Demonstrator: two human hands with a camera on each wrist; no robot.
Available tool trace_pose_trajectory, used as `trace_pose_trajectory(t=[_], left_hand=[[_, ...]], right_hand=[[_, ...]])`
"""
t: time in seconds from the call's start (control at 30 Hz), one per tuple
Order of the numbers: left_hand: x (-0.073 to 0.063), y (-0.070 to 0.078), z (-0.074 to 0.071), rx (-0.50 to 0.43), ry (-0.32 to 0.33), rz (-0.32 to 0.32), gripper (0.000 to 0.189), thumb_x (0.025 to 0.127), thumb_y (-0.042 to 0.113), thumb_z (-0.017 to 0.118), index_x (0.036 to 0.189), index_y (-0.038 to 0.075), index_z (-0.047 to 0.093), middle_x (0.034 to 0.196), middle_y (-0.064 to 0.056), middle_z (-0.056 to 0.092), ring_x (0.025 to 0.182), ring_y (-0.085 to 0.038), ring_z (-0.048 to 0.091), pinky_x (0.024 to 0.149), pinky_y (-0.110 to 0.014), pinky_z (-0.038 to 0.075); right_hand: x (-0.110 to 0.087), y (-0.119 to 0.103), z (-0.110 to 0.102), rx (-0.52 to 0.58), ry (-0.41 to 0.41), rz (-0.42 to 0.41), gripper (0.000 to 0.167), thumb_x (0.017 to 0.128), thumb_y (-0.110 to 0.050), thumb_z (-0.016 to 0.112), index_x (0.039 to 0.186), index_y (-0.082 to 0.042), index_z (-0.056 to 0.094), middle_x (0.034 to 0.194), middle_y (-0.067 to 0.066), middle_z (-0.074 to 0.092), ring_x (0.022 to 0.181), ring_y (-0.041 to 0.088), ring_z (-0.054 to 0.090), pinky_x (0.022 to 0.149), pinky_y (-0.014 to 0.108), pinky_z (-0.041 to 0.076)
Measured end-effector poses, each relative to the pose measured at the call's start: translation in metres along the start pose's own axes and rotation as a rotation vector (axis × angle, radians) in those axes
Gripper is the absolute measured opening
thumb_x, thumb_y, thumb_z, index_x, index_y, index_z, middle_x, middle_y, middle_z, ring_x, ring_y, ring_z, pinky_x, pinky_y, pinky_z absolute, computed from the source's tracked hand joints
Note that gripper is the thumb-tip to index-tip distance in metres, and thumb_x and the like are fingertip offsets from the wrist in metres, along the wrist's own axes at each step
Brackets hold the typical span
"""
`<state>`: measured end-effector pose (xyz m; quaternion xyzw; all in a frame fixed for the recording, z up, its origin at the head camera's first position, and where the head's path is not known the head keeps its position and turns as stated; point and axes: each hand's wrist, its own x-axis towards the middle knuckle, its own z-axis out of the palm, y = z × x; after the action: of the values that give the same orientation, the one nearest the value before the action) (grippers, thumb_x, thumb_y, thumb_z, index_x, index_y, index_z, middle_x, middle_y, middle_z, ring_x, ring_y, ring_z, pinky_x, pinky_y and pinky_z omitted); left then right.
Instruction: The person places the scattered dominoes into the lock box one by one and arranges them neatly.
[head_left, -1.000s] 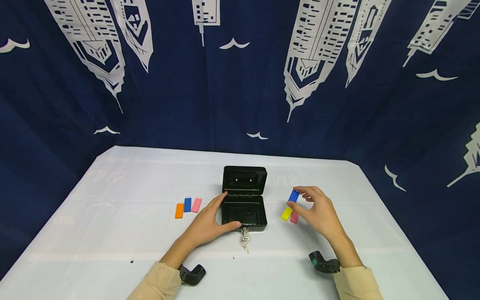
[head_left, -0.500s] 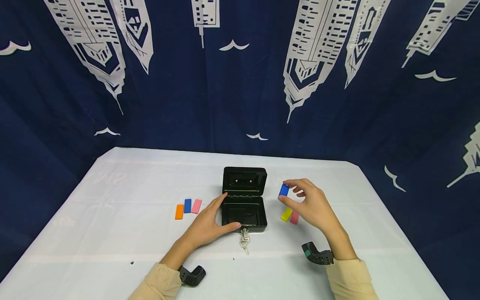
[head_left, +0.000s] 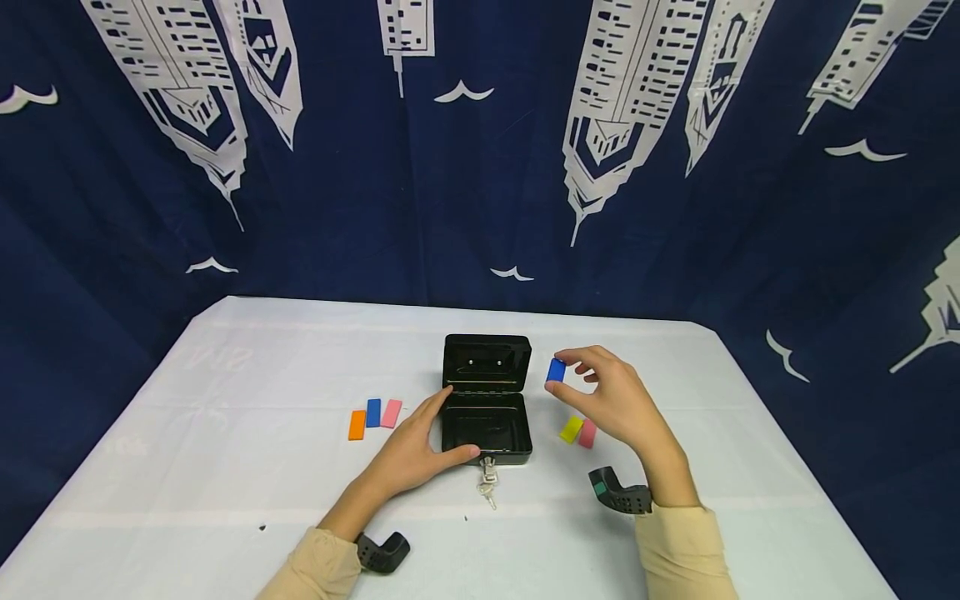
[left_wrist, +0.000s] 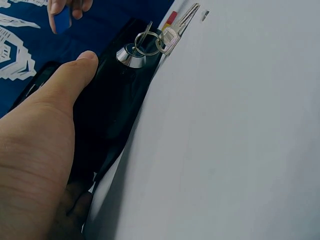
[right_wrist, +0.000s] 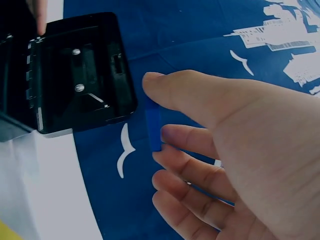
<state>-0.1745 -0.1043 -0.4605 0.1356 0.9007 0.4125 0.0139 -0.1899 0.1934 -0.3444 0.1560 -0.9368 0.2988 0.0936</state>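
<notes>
- Pinching a blue block [head_left: 556, 370] between thumb and fingertips of the right grip [head_left: 611, 396], right of the cash box [head_left: 487, 425], lower centre of the frame.
- Holding that black box, lid up, between thumb and index finger of the left grip [head_left: 412, 450]; keys [left_wrist: 171, 41] at its front lock [left_wrist: 131, 57].
- Lower right of centre, on the white table [head_left: 187, 483]: yellow block [head_left: 572, 429], dark pink block [head_left: 588, 433].
- Lower left of centre: orange block [head_left: 356, 425], second blue block [head_left: 373, 413], light pink block [head_left: 391, 414].

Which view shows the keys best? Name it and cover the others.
The left wrist view: the keys appear large, at the silver lock, their metal shapes distinct. The head view shows them only small, at the front of the black box. The right wrist view does not show them.
</notes>
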Motion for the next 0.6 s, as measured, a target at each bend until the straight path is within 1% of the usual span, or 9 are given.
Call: trace_pose_trajectory(t=[0.17,0.27,0.4,0.5,0.6], left_hand=[[0.0,-0.001,-0.001,-0.001,0.003,0.005,0.108,0.078,0.072,0.076,0.164,0.026,0.029,0.167,-0.005,0.034,0.15,-0.03,0.039,0.12,-0.056,0.037],[0.0,-0.002,-0.001,-0.002,0.008,0.006,0.108,0.079,0.071,0.077,0.164,0.026,0.029,0.167,-0.005,0.034,0.15,-0.03,0.039,0.12,-0.056,0.037],[0.001,-0.002,0.0,0.002,0.002,0.006,0.109,0.078,0.072,0.076,0.164,0.026,0.028,0.167,-0.005,0.034,0.15,-0.029,0.039,0.12,-0.055,0.037],[0.0,-0.002,0.001,0.003,0.003,0.004,0.108,0.079,0.073,0.075,0.164,0.026,0.028,0.167,-0.005,0.034,0.15,-0.029,0.04,0.119,-0.056,0.037],[0.001,-0.002,0.001,0.003,0.009,0.002,0.108,0.078,0.073,0.076,0.164,0.026,0.029,0.167,-0.005,0.035,0.149,-0.029,0.041,0.119,-0.055,0.038]], right_hand=[[0.005,-0.006,-0.002,-0.023,-0.027,0.007,0.047,0.09,-0.033,0.08,0.13,-0.01,0.07,0.126,0.009,0.07,0.107,0.032,0.066,0.09,0.05,0.057],[0.007,-0.009,-0.002,-0.026,-0.053,0.033,0.045,0.091,-0.035,0.079,0.126,-0.008,0.072,0.124,0.01,0.071,0.107,0.033,0.066,0.089,0.05,0.057],[0.008,-0.013,0.0,-0.016,-0.083,0.054,0.046,0.092,-0.037,0.078,0.126,-0.007,0.072,0.124,0.011,0.071,0.108,0.033,0.065,0.09,0.049,0.056],[0.009,-0.016,0.003,-0.009,-0.091,0.032,0.046,0.091,-0.036,0.078,0.126,-0.007,0.072,0.125,0.01,0.071,0.109,0.033,0.066,0.091,0.049,0.056],[0.01,-0.018,0.007,0.009,-0.068,0.0,0.046,0.09,-0.034,0.08,0.127,-0.009,0.072,0.126,0.008,0.07,0.108,0.033,0.066,0.091,0.049,0.056]])
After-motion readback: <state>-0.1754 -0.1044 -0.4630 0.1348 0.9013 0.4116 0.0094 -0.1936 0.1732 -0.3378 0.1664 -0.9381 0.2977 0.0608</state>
